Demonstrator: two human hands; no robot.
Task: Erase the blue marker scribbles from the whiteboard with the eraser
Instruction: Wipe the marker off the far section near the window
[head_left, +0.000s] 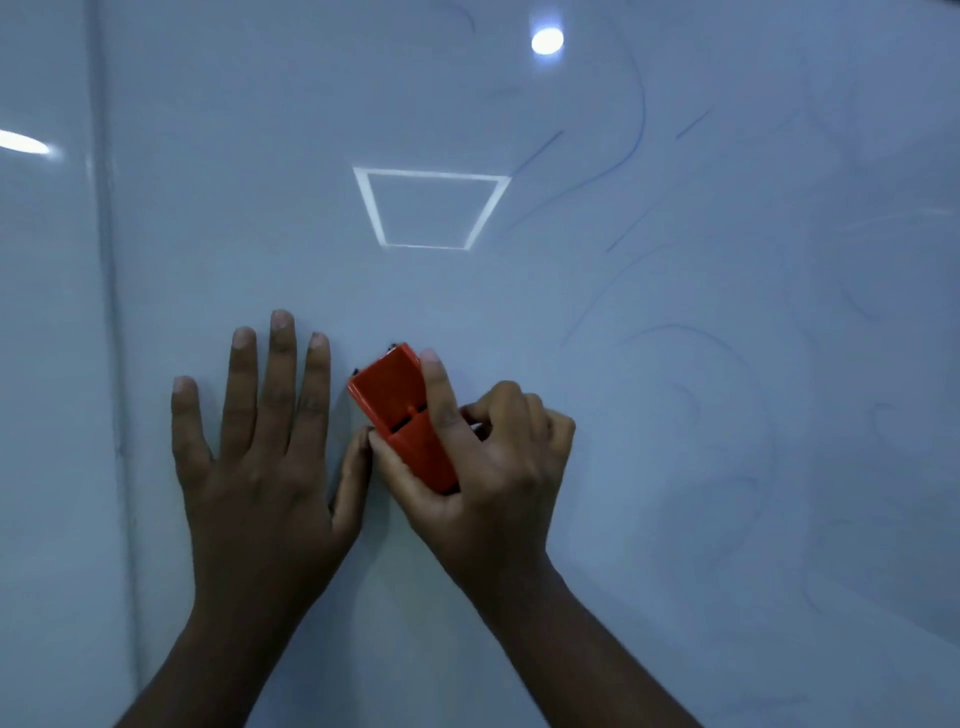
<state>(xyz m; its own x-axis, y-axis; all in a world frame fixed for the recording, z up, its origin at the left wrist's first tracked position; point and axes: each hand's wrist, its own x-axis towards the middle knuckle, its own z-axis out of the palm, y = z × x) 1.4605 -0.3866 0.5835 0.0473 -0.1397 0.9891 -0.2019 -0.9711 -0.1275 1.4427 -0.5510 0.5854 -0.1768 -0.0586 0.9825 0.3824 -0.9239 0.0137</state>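
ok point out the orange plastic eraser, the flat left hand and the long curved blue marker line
orange plastic eraser (400, 400), head view, its top face
flat left hand (260, 457), head view, back of hand
long curved blue marker line (640, 124), head view, upper bend

Head view, close, facing whiteboard (623, 415).

Two hands (363, 457), one orange eraser (402, 415), one whiteboard (467, 291), several faint blue scribbles (636, 135).

Eraser (402, 415): the right hand (483, 467) is covering its lower end and right side; its wiping face is hiding against the whiteboard (571, 291). Both forearms are running off the bottom edge. Faint blue scribbles (636, 130) are trailing past the right edge, too smeared to trace.
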